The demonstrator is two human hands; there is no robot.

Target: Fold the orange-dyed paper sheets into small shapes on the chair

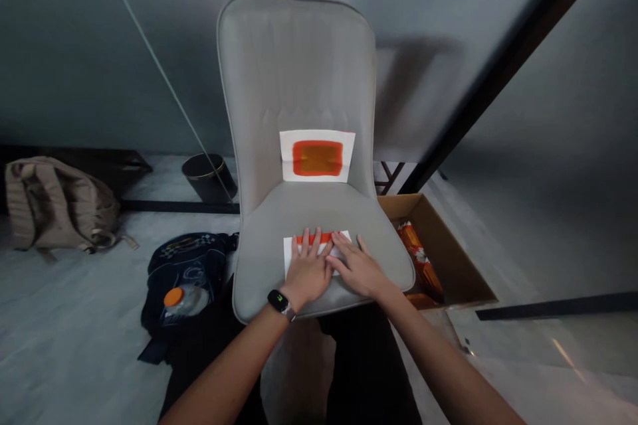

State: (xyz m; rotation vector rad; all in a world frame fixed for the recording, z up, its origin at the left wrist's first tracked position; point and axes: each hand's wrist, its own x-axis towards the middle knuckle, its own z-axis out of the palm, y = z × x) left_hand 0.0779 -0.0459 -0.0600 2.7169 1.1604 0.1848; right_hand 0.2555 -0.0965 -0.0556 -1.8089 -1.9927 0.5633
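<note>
Head view, and right into the action: left hand point(306, 272) and right hand point(356, 269) side by side, flat on a white paper sheet with an orange stripe point(290, 254), fingers spread, no clamping or pinching, the fingertips of the two hands almost meeting! That sheet lying on the seat of a pale grey upholstered chair point(294, 66), near the front edge, mostly covered by both palms. A black smartwatch point(280, 302) on the left wrist. Up on the backrest, upright against the padding, a second white paper sheet with a bold orange-and-amber rectangle point(318, 155). Just right of the seat, an open brown cardboard box point(448, 249) holding orange-and-white packets point(419, 259), partly tucked behind the chair. Over on the left, on the pale floor point(60, 319), a dark navy backpack point(184, 272) right beside the chair, a clear plastic bottle with an orange cap point(174, 299) lying on it. Farther back, a tan quilted backpack point(60, 202) and a round black bin point(209, 177).
</note>
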